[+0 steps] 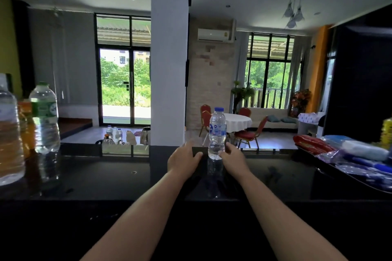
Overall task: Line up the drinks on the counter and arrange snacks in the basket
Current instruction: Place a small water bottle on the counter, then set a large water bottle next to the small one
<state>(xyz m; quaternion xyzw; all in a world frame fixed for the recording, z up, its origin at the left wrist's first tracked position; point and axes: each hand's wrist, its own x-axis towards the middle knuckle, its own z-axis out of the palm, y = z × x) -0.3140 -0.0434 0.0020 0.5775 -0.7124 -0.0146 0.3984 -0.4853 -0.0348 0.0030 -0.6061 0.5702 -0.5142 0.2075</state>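
A clear water bottle (216,133) with a blue cap and blue label stands upright at the far edge of the black counter (106,178). My right hand (233,158) wraps its base, thumb in front and fingers behind. My left hand (182,159) lies just left of the bottle, its thumb against a small dark block (199,151); whether it grips the block is unclear. At the left stand a green-label water bottle (45,118), a large clear bottle (9,133) and an orange drink (26,121) behind them. Snack packets, red (311,144) and blue (364,150), lie at the right.
The snacks rest on a dark tray (343,178) at the counter's right end, with a yellow item (387,131) behind. A white pillar (169,55) rises beyond the counter. Bottles and a kettle sit lower behind the counter; a dining table and red chairs stand farther back.
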